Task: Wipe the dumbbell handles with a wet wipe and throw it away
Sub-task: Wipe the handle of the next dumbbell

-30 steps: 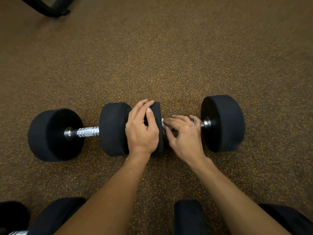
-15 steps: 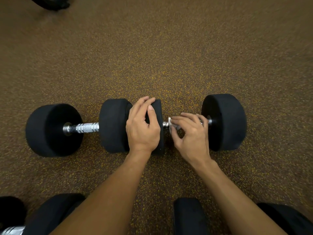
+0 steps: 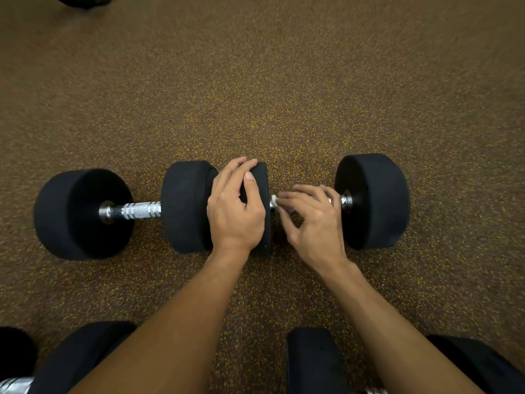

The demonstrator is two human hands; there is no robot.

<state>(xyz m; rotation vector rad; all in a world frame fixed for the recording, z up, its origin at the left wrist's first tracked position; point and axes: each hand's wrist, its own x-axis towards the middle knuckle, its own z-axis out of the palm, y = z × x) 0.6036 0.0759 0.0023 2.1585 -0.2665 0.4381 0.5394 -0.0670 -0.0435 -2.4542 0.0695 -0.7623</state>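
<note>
Two black dumbbells lie end to end on the floor. The left dumbbell (image 3: 85, 213) shows its bare chrome handle (image 3: 139, 210). My left hand (image 3: 235, 211) grips the inner head (image 3: 262, 194) of the right dumbbell (image 3: 372, 200), fingers curled over its top. My right hand (image 3: 312, 220) pinches a small white wet wipe (image 3: 274, 201) against the right dumbbell's handle, which my fingers mostly hide. Only a chrome collar (image 3: 345, 201) shows near the outer head.
Brown speckled rubber floor (image 3: 284, 95) stretches far ahead. More black dumbbell heads (image 3: 312, 362) sit at the bottom edge, between and beside my forearms. A dark object (image 3: 82, 0) lies at the top left corner.
My right hand slid right along the handle, then back left toward the inner head, with the wipe under its fingertips. My left hand stayed on the inner head.
</note>
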